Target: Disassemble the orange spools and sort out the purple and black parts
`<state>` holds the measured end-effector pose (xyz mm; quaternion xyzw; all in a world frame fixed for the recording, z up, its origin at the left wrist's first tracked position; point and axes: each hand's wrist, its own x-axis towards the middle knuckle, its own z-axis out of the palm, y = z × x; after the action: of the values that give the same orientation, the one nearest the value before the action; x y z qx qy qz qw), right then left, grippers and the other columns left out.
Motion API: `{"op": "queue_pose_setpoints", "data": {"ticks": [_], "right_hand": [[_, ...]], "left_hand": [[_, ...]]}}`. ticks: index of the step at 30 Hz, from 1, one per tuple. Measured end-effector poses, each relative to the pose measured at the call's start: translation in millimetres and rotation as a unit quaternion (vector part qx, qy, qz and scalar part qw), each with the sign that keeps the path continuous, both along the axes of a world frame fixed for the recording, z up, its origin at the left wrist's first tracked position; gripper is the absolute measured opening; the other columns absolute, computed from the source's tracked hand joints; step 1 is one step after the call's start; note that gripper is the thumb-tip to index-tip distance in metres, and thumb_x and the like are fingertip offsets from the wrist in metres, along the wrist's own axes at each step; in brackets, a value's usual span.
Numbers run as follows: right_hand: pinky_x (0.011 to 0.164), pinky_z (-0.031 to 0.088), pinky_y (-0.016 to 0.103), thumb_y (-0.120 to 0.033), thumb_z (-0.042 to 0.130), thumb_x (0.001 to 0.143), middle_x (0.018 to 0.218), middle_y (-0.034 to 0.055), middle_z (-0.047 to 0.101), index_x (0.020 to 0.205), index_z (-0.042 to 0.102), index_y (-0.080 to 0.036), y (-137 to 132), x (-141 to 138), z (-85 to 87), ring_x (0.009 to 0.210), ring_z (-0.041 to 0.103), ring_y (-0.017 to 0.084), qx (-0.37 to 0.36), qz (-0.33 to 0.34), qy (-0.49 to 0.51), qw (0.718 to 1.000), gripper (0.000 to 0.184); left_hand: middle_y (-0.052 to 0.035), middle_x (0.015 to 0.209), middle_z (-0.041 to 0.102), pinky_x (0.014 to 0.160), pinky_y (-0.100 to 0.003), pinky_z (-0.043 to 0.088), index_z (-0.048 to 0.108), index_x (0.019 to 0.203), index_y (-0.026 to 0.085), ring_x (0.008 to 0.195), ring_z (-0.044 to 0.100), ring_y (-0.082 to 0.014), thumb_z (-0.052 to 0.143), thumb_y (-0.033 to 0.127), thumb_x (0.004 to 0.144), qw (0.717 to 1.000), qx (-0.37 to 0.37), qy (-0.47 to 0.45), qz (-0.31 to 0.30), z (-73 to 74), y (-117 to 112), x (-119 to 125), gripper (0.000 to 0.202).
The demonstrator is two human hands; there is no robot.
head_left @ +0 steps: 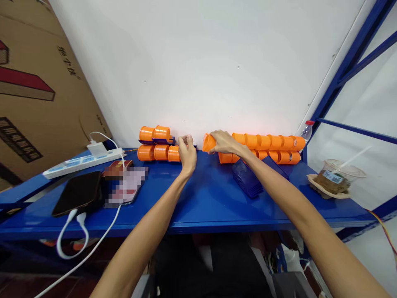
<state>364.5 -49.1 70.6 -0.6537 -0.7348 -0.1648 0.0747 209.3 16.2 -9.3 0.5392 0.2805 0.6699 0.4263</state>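
Observation:
My right hand (226, 142) is closed round an orange plastic cup (208, 142), tilted and held just above the blue table, left of the right-hand rows. My left hand (187, 155) rests at the right end of the lower left row, beside an orange cup (174, 154). Its fingers are curled together, and what they hold, if anything, is hidden. Two more orange cups (155, 133) lie on their sides in a dark blue tray (159, 141) on top of that row. To the right, orange cups (263, 142) lie nested in two stacked rows against the wall.
Several dark blue plastic trays (248, 178) lie stacked under my right forearm. A drink cup (336, 178) in a cardboard holder and a bottle (307, 131) stand at the right. On the left are a power strip (83, 161), a black phone-like device (79, 191) and white cables.

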Motion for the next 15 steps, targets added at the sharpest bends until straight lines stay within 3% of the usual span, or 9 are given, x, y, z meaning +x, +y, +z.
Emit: {"op": "queue_pose_setpoints", "data": {"ticks": [2, 3, 8, 15], "right_hand": [[0.086, 0.049, 0.037, -0.048, 0.082, 0.079, 0.121, 0.0186, 0.073, 0.117, 0.067, -0.01, 11, -5, -3.9, 0.109, 0.067, 0.033, -0.058, -0.007, -0.022, 0.998, 0.055], [0.084, 0.049, 0.037, -0.045, 0.083, 0.078, 0.121, 0.0187, 0.073, 0.116, 0.068, -0.01, 15, -7, -7.7, 0.109, 0.068, 0.033, -0.078, -0.011, -0.035, 0.996, 0.054], [0.086, 0.05, 0.037, -0.04, 0.084, 0.077, 0.126, 0.02, 0.073, 0.12, 0.068, -0.01, 18, -14, -29.3, 0.113, 0.07, 0.035, -0.123, -0.025, -0.07, 0.99, 0.055], [0.097, 0.047, 0.04, -0.042, 0.086, 0.077, 0.132, 0.0222, 0.069, 0.127, 0.066, -0.008, 16, -4, -40.0, 0.121, 0.065, 0.035, -0.129, -0.042, -0.075, 0.988, 0.063]], "left_hand": [[-0.0057, 0.097, 0.065, 0.095, -0.032, 0.048, 0.053, 0.096, 0.022, 0.097, 0.066, -0.0194, 0.05, 0.039, 0.104, 0.997, 0.022, -0.007, 0.07, 2.3, -4, 1, 0.02], [-0.0056, 0.095, 0.066, 0.095, -0.033, 0.048, 0.054, 0.095, 0.021, 0.096, 0.066, -0.02, 0.05, 0.038, 0.104, 0.997, 0.021, -0.011, 0.075, 3.0, -7, 1, 0.019], [-0.0038, 0.088, 0.066, 0.091, -0.033, 0.049, 0.055, 0.091, 0.022, 0.09, 0.066, -0.02, 0.051, 0.034, 0.103, 0.997, 0.025, -0.008, 0.07, 4.8, -11, 3, 0.017], [-0.0038, 0.089, 0.067, 0.087, -0.031, 0.049, 0.057, 0.091, 0.021, 0.09, 0.067, -0.0189, 0.053, 0.032, 0.102, 0.997, 0.03, -0.007, 0.067, 4.5, -8, 4, 0.016]]}}
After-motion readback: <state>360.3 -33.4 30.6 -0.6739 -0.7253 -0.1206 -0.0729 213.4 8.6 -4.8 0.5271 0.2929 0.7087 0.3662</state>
